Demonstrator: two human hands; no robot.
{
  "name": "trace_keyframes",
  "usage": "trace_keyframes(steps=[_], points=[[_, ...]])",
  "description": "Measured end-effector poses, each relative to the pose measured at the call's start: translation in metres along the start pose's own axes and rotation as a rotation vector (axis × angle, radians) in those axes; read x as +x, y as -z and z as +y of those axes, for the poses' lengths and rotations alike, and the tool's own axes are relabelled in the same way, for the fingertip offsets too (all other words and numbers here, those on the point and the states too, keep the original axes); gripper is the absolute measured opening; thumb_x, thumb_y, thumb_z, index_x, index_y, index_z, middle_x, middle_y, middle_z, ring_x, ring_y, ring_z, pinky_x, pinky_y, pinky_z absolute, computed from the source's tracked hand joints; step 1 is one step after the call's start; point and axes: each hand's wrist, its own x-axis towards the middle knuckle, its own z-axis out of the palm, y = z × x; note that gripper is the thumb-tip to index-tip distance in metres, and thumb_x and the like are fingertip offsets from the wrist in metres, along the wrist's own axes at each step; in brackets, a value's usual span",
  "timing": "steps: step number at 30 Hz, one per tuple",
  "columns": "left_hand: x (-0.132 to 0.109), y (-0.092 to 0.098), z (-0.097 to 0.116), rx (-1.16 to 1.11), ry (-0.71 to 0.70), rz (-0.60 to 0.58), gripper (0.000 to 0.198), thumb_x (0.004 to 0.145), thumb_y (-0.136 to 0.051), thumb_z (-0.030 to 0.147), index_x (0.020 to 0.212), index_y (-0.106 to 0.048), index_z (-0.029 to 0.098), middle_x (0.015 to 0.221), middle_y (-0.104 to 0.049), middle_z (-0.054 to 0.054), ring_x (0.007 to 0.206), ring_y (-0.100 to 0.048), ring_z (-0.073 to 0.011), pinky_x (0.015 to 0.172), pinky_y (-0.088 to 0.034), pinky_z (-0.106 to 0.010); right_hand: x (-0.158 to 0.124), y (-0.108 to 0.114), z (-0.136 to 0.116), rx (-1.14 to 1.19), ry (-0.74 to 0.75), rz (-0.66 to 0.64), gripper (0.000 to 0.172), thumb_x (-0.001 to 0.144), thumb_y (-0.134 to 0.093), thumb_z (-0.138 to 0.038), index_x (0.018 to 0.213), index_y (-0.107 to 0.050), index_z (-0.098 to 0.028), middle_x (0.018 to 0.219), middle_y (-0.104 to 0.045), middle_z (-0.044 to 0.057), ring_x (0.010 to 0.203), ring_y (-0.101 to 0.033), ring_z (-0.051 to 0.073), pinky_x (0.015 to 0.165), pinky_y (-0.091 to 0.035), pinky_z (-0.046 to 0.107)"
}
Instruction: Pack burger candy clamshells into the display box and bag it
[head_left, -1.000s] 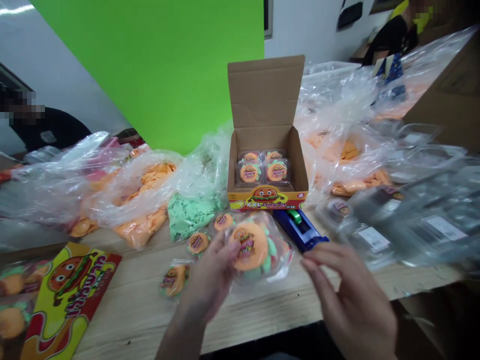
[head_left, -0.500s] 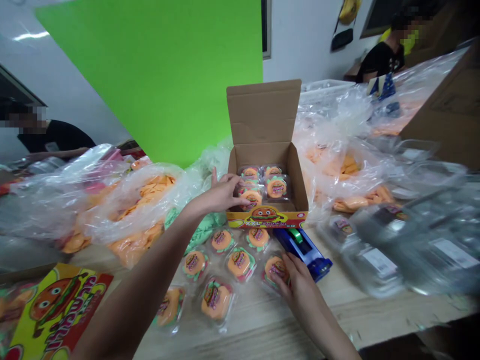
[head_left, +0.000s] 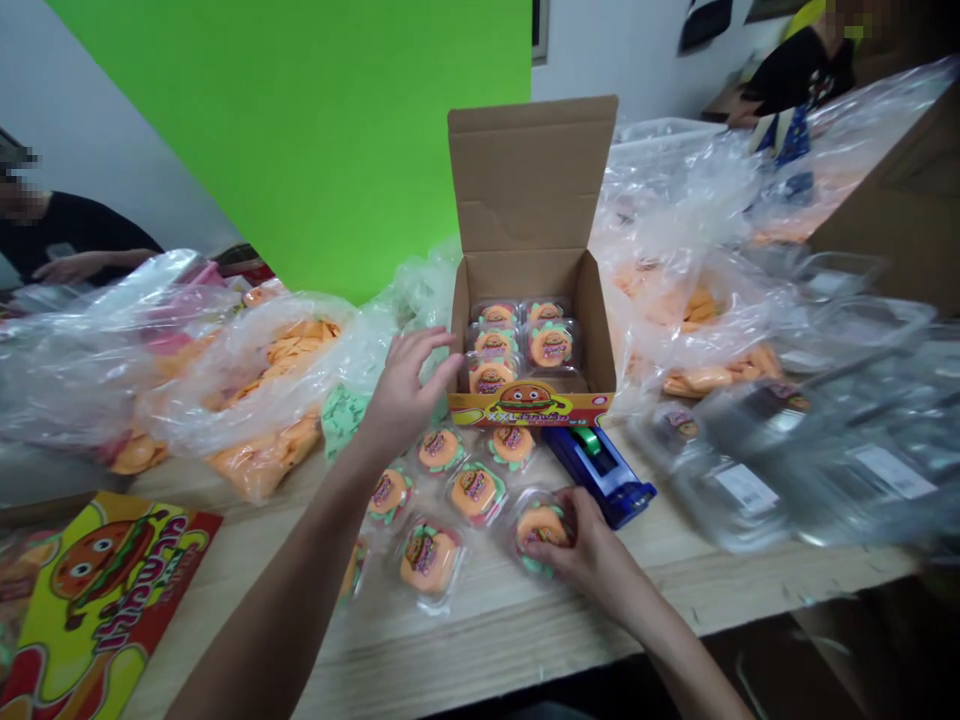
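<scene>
Right hand point(head_left: 577, 535): Because its fingers curl closed around a clear burger-toy packet point(head_left: 541, 527), the packet sits gripped near the table's near edge; a slack grip could let it slip.

Blue tape dispenser point(head_left: 600, 475): just right of that packet, so a careless sideways move could knock it.

Left hand point(head_left: 409, 385): open, fingers spread, just left of the cardboard box point(head_left: 531, 170); contact is hard to tell, and a bump could shift the box.

Boxed packets point(head_left: 491, 375): packed close; the front one looks tilted and could jam.

Loose packets point(head_left: 472, 495): crowded on the wooden table point(head_left: 480, 650), below the left forearm, which could sweep them aside.
</scene>
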Motion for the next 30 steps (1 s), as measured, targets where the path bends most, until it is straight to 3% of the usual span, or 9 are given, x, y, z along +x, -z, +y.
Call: trace_keyframes(steps=[3, 6, 9, 11, 13, 19, 24, 27, 30], points=[[-0.036, 0.003, -0.004, -0.058, 0.081, -0.015, 0.031, 0.090, -0.039, 0.036, 0.110, -0.054, 0.017, 0.117, -0.059, -0.009, 0.112, -0.052, -0.0182, 0.098, -0.039, -0.035, -0.008, 0.016, -0.014, 0.108, 0.052, -0.080, 0.034, 0.072, -0.065, -0.036, 0.093, -0.043, -0.021, 0.081, -0.063, 0.001, 0.073, -0.064, 0.019, 0.062, -0.052, 0.029], [-0.071, -0.002, -0.010, -0.083, 0.135, -0.112, 0.028, 0.092, -0.037, 0.033, 0.108, -0.054, 0.018, 0.109, -0.063, -0.007, 0.103, -0.058, -0.0169, 0.089, -0.046, -0.033, -0.001, 0.056, -0.039, 0.254, 0.186, -0.144, 0.033, 0.075, -0.062, -0.035, 0.096, -0.040, -0.023, 0.082, -0.063, 0.000, 0.072, -0.064, 0.017, 0.058, -0.053, 0.027], [-0.098, -0.016, -0.015, -0.073, 0.126, -0.211, 0.026, 0.091, -0.038, 0.031, 0.108, -0.055, 0.019, 0.110, -0.063, -0.008, 0.105, -0.057, -0.0178, 0.091, -0.046, -0.036, 0.034, 0.106, -0.069, 0.140, 0.460, 0.080, 0.044, 0.072, -0.066, -0.040, 0.105, -0.042, -0.023, 0.091, -0.062, 0.003, 0.079, -0.063, 0.018, 0.068, -0.053, 0.031], [-0.112, -0.029, -0.014, -0.050, 0.087, -0.276, 0.026, 0.088, -0.045, 0.031, 0.109, -0.056, 0.020, 0.116, -0.060, -0.009, 0.114, -0.051, -0.0202, 0.098, -0.040, -0.041, 0.067, 0.132, -0.087, 0.052, 0.505, 0.205, 0.052, 0.066, -0.071, -0.039, 0.106, -0.044, -0.023, 0.100, -0.058, 0.004, 0.091, -0.059, 0.020, 0.078, -0.049, 0.033], [-0.122, -0.042, -0.009, -0.013, 0.057, -0.331, 0.031, 0.083, -0.054, 0.033, 0.112, -0.055, 0.021, 0.123, -0.055, -0.010, 0.120, -0.045, -0.0249, 0.102, -0.035, -0.047, 0.100, 0.146, -0.100, -0.145, 0.535, 0.197, 0.050, 0.067, -0.070, -0.039, 0.108, -0.048, -0.021, 0.101, -0.059, 0.005, 0.087, -0.059, 0.020, 0.074, -0.048, 0.032], [-0.135, -0.060, -0.002, 0.106, 0.057, -0.389, 0.044, 0.078, -0.061, 0.031, 0.120, -0.050, 0.020, 0.130, -0.049, -0.014, 0.125, -0.039, -0.0320, 0.103, -0.028, -0.058, 0.149, 0.139, -0.115, -0.544, 0.569, -0.014, 0.050, 0.056, -0.077, -0.036, 0.101, -0.063, -0.018, 0.067, -0.064, 0.000, 0.069, -0.061, 0.023, 0.077, -0.044, 0.042], [-0.136, -0.061, -0.009, 0.138, 0.052, -0.412, 0.045, 0.079, -0.059, 0.033, 0.122, -0.049, 0.021, 0.131, -0.049, -0.013, 0.125, -0.040, -0.0310, 0.105, -0.026, -0.057, 0.145, 0.125, -0.116, -0.683, 0.606, -0.113, 0.038, 0.054, -0.079, -0.029, 0.089, -0.070, -0.022, 0.086, -0.069, 0.002, 0.091, -0.062, 0.026, 0.092, -0.037, 0.045], [-0.135, -0.063, -0.010, 0.137, 0.047, -0.407, 0.046, 0.080, -0.058, 0.034, 0.123, -0.049, 0.022, 0.130, -0.050, -0.013, 0.125, -0.041, -0.0306, 0.104, -0.028, -0.057, 0.141, 0.129, -0.116, -0.689, 0.614, -0.109, 0.024, 0.065, -0.073, -0.035, 0.085, -0.071, -0.023, 0.082, -0.071, 0.000, 0.083, -0.065, 0.022, 0.092, -0.038, 0.043], [-0.135, -0.064, -0.012, 0.131, 0.050, -0.382, 0.047, 0.079, -0.058, 0.035, 0.123, -0.049, 0.020, 0.129, -0.051, -0.013, 0.124, -0.042, -0.0311, 0.103, -0.032, -0.055, 0.131, 0.154, -0.109, -0.655, 0.575, 0.059, 0.024, 0.079, -0.059, -0.034, 0.099, -0.068, -0.024, 0.099, -0.071, 0.001, 0.090, -0.064, 0.019, 0.092, -0.039, 0.039]])
